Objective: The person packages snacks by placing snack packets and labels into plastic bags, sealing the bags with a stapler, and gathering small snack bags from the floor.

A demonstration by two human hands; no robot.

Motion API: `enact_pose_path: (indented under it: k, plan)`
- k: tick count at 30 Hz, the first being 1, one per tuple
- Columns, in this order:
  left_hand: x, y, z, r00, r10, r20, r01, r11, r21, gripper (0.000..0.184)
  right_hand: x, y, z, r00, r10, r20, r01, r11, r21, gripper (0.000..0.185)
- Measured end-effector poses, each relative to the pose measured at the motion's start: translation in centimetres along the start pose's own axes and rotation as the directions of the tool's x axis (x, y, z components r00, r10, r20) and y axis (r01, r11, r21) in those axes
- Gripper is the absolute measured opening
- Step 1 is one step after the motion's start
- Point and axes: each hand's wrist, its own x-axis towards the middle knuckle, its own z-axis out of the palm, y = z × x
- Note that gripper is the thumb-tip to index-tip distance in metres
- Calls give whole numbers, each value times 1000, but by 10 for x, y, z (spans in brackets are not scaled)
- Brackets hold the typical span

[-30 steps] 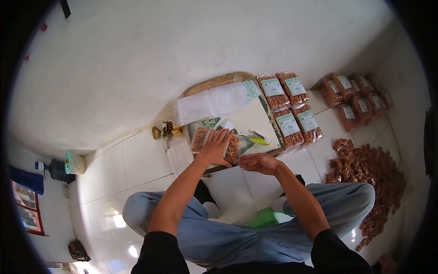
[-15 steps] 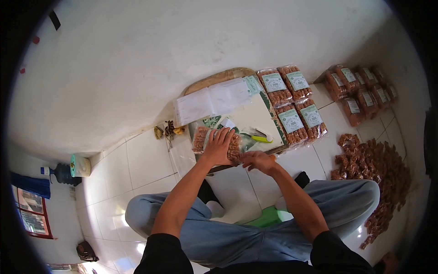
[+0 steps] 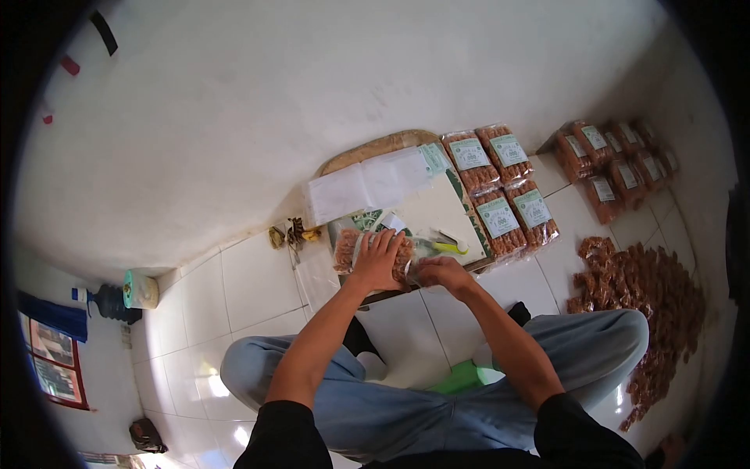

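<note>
A clear plastic bag of brown snacks [image 3: 344,252] lies along the near edge of a low board-topped table [image 3: 445,205]. Over its middle is my left hand [image 3: 377,262], fingers spread across the top and curved round it. The right end of the bag is pinched by my right hand [image 3: 443,273], its fingers closed on the loose plastic. Just beyond that hand rests a tool with a yellow-green handle [image 3: 451,248], its kind unclear. A stack of clear plastic bags [image 3: 363,184] lies at the table's back, beside green printed labels [image 3: 433,158].
To the right stand several labelled snack packs [image 3: 500,216], with more packs [image 3: 625,176] stacked by the wall. A large heap of small brown packets [image 3: 644,305] covers the floor at right. A lidded tub [image 3: 141,289] and a water bottle [image 3: 109,301] stand at far left.
My right hand has shifted slightly up and stays at the bag's end. My left hand stays on the bag. The whole view has tilted a little.
</note>
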Motion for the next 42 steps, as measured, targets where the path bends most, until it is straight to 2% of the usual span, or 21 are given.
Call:
enact_pose_path:
  k: [2,6,9,12,14,18,20,21,22,24,26,28,30,31,32,34,36,38,39,41,42]
  plan:
    - [0,0,4,1000,-1,-4,1,1000,-25,122,7,7,1,994,-106,-20,108,961,253,46]
    - [-1,3,2,998,-9,-60,9,1000,-3,121,8,-1,4,990,-128,53,110,959,261,45]
    - [-5,-2,-7,999,7,-35,-10,998,-64,126,-4,-9,-4,1000,-4,-15,8,971,237,43]
    - [-4,-19,-5,996,90,-1,-90,996,-26,141,-17,-7,-21,998,-14,-58,17,999,46,38]
    - [-2,-29,-7,993,79,92,-80,997,3,139,-45,-31,-14,981,42,-190,-110,925,-363,28]
    - [-3,-41,-12,984,102,150,-105,994,14,136,-30,23,-31,966,-93,-240,-4,927,-375,23]
    - [-2,-40,-15,981,41,192,-41,999,-2,131,-27,24,-37,952,-48,-301,36,998,-45,21]
    - [-2,-41,-13,983,49,176,-50,999,2,131,-40,-7,-23,911,-110,-398,25,977,-211,18]
    - [-2,-42,-7,992,-12,128,14,1000,-15,129,-43,-28,-19,906,-123,-405,33,974,-222,18]
    - [0,-36,-12,995,-71,66,74,996,-43,126,-44,-65,-18,818,-496,-291,201,721,-664,19]
    - [-4,-17,-32,951,-283,-122,244,933,-264,123,-31,-109,-15,812,-535,-233,250,680,-690,19]
    - [-3,-3,-35,904,-357,-236,276,908,-316,128,-38,-168,8,743,-653,-147,277,499,-821,17]
    - [3,11,-39,708,-563,-426,324,795,-512,136,-46,-218,32,717,-697,11,310,305,-901,17]
    - [5,12,-38,672,-579,-462,310,787,-534,140,-41,-234,35,676,-712,189,453,199,-869,17]
    - [4,13,-37,663,-584,-469,313,785,-534,140,-39,-245,38,673,-712,201,459,190,-868,17]
    - [-1,12,-26,670,-582,-462,208,744,-636,138,-52,-266,58,796,-522,308,416,102,-903,16]
    - [-8,7,-21,718,-543,-435,215,767,-604,129,-55,-269,64,825,-460,330,392,45,-919,15]
    - [-13,6,-24,827,-480,-293,115,655,-747,116,-60,-271,63,843,-356,404,438,17,-899,19]
    - [-13,7,-25,824,-484,-294,113,648,-753,116,-66,-272,63,846,-348,404,435,13,-900,19]
    - [-9,9,-26,873,-420,-248,-48,430,-901,106,-78,-275,60,885,-271,380,380,-52,-923,19]
    - [-7,10,-27,870,-425,-248,-51,423,-905,106,-85,-277,60,887,-263,380,379,-57,-924,19]
